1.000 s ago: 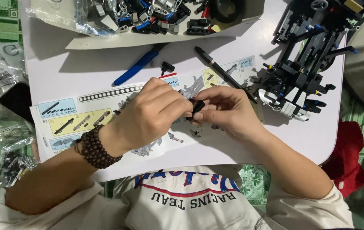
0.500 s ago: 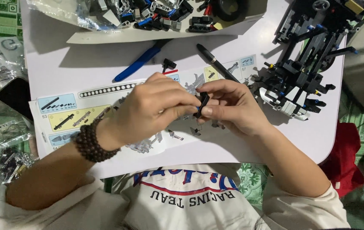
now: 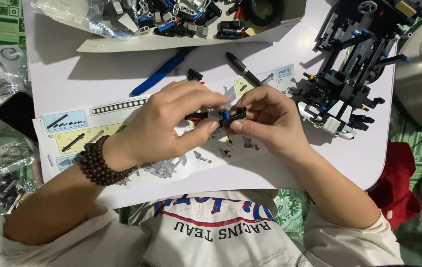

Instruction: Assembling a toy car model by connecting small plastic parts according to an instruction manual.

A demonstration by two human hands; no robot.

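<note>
White tabletop (image 3: 280, 64) fills the frame. At centre, left hand (image 3: 169, 126) and right hand (image 3: 268, 121) pinch one small black brick piece (image 3: 232, 116) over one instruction sheet (image 3: 97, 123). One half-built black model (image 3: 354, 69) sits upper right, one blue tool (image 3: 159, 75) upper left.

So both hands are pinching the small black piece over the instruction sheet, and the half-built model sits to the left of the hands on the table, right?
Not quite. The head view shows the half-built model on the right of the hands, at the table's far right edge. The rest holds: the left hand and right hand pinch the small black piece over the instruction sheet.
</note>
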